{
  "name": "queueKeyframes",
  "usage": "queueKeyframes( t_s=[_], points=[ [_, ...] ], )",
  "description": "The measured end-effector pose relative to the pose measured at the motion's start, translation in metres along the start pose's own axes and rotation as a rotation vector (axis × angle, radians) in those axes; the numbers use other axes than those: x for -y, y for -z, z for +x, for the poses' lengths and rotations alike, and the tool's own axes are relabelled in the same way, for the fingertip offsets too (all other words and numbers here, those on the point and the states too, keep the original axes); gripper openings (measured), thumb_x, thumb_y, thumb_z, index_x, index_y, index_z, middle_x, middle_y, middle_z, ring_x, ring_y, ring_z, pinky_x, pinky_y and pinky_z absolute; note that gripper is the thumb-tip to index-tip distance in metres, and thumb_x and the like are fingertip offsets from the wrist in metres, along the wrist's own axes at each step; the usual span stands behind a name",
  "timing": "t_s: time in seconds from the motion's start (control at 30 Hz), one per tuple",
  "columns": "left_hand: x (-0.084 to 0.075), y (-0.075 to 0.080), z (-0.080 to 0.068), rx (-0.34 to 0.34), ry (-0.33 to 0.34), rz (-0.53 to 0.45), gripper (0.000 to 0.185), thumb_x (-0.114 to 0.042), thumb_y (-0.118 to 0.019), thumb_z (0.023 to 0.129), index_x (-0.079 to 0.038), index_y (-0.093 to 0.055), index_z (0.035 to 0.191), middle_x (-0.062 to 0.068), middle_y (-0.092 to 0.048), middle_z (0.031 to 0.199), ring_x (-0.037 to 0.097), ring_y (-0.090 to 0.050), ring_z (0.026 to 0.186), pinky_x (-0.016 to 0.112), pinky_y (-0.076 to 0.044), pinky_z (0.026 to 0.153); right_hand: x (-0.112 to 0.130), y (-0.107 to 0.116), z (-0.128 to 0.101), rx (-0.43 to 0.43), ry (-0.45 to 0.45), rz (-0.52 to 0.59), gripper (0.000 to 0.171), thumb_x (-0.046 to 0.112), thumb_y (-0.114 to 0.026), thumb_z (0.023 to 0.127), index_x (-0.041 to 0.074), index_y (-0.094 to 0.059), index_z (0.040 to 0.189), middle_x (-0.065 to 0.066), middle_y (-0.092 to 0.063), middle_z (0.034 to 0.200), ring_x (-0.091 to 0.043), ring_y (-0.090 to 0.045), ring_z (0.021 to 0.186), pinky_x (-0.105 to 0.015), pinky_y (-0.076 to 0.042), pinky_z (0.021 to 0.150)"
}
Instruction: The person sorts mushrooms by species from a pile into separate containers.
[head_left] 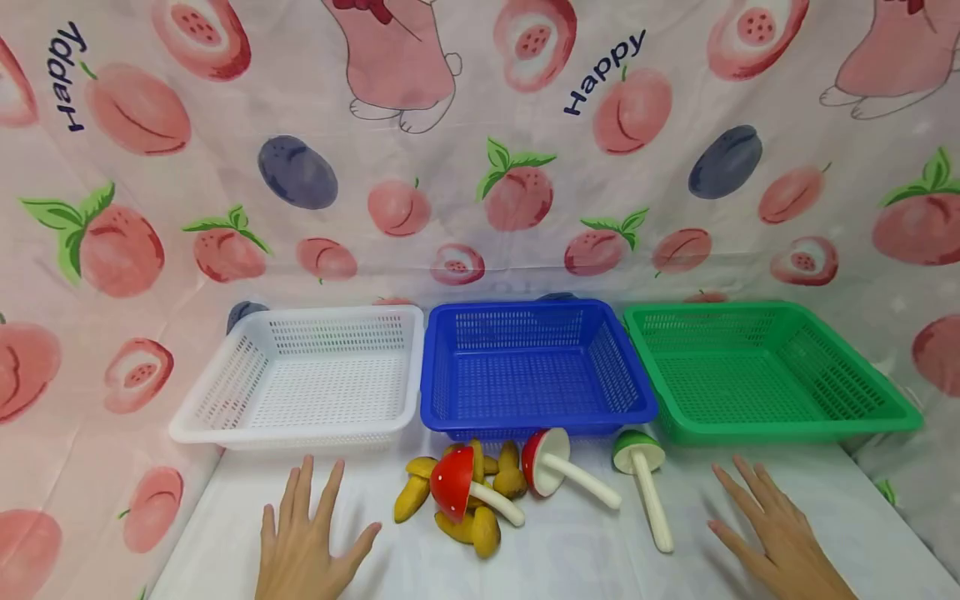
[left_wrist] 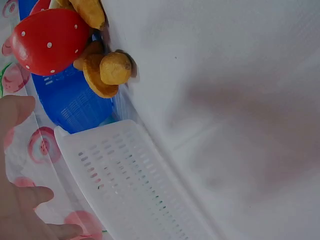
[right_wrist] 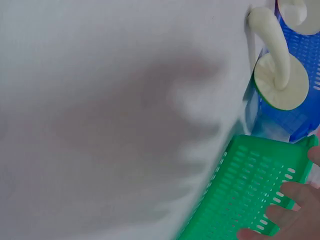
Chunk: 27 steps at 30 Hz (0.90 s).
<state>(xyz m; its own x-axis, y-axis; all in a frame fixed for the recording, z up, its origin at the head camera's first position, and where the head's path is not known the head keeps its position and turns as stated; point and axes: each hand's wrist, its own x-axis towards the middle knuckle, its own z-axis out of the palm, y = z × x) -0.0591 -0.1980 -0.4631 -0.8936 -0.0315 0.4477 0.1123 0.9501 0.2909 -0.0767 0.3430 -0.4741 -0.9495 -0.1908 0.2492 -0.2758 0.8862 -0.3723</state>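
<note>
Currently both hands are flat on the worktop [head_left: 570, 550], fingers spread, grasping nothing.

Left to right:
- left hand [head_left: 303, 542] released, palm down, in front of the white basket [head_left: 225, 433]. Basket looks to hold nothing.
- yellow mushrooms [head_left: 487, 529], a small heap just right of that hand, lying on the cloth.
- red mushroom [head_left: 452, 485] on top of the heap, spotted cap toward the left hand, stem pointing right.
- second red mushroom [head_left: 542, 462] on its side, cap close against the front wall of the blue basket [head_left: 435, 408].
- green mushroom [head_left: 639, 454] between blue basket and green basket [head_left: 907, 417], long stem pointing toward the person.
- right hand [head_left: 765, 521] also released, near that stem but apart from it.

My read on doing the pick well: the red cap on the heap is closest to the left hand; grip it by the cap or upper stem and lift straight up so the yellow pieces don't roll. For the green one, the stem is the easy handle for the right hand.
</note>
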Motion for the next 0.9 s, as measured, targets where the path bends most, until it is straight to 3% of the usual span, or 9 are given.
queueKeyframes(
  t_s=[0.13,0.27,0.37,0.53,0.7,0.9],
  points=[
    [-0.002,0.0,0.004,-0.001,0.003,-0.032,0.087,-0.051,-0.071,0.073,-0.02,-0.036,0.146,0.018,-0.025,0.15,0.039,-0.025,0.133,0.072,-0.022,0.095,0.004,0.002,0.001,-0.003,0.0,0.049,0.069,0.027,-0.067,0.087,0.023,-0.034,0.147,-0.024,-0.035,0.142,-0.048,-0.034,0.124,-0.068,-0.033,0.08],
    [-0.004,0.001,0.008,-0.031,0.006,-0.081,0.083,-0.044,-0.073,0.074,-0.016,-0.039,0.144,0.018,-0.028,0.149,0.04,-0.027,0.132,0.069,-0.025,0.097,0.011,0.003,0.0,0.03,-0.047,0.077,0.069,0.031,-0.067,0.088,0.021,-0.034,0.147,-0.019,-0.041,0.136,-0.039,-0.04,0.118,-0.063,-0.037,0.081],
    [-0.006,-0.001,0.014,-0.08,-0.012,-0.142,0.079,-0.034,-0.076,0.072,-0.013,-0.043,0.141,0.018,-0.032,0.147,0.041,-0.032,0.129,0.066,-0.029,0.096,0.014,0.002,0.0,0.017,-0.074,0.08,0.066,0.031,-0.069,0.086,0.014,-0.041,0.143,-0.013,-0.048,0.13,-0.024,-0.045,0.113,-0.052,-0.045,0.079],
    [-0.011,-0.006,0.025,-0.105,-0.034,-0.256,0.072,-0.022,-0.078,0.073,-0.012,-0.048,0.138,0.017,-0.036,0.146,0.041,-0.036,0.128,0.064,-0.036,0.091,0.018,-0.001,0.001,-0.018,-0.127,0.11,0.058,0.027,-0.074,0.081,0.004,-0.053,0.131,-0.012,-0.057,0.118,0.0,-0.051,0.096,-0.027,-0.05,0.06],
    [-0.015,-0.008,0.034,-0.078,-0.016,-0.31,0.068,-0.018,-0.077,0.076,-0.012,-0.048,0.138,0.01,-0.035,0.148,0.035,-0.035,0.131,0.063,-0.041,0.089,0.026,-0.006,0.003,0.0,-0.173,0.161,0.053,0.024,-0.075,0.08,0.005,-0.056,0.125,-0.015,-0.059,0.116,0.003,-0.054,0.091,-0.024,-0.049,0.056],
    [-0.018,-0.011,0.047,-0.043,-0.022,-0.325,0.065,-0.017,-0.076,0.078,-0.011,-0.048,0.137,0.008,-0.037,0.146,0.033,-0.034,0.133,0.06,-0.042,0.092,0.037,-0.013,0.009,0.048,-0.232,0.186,0.052,0.026,-0.075,0.08,0.004,-0.055,0.123,-0.014,-0.06,0.117,-0.01,-0.059,0.09,-0.023,-0.049,0.056]
  ],
)
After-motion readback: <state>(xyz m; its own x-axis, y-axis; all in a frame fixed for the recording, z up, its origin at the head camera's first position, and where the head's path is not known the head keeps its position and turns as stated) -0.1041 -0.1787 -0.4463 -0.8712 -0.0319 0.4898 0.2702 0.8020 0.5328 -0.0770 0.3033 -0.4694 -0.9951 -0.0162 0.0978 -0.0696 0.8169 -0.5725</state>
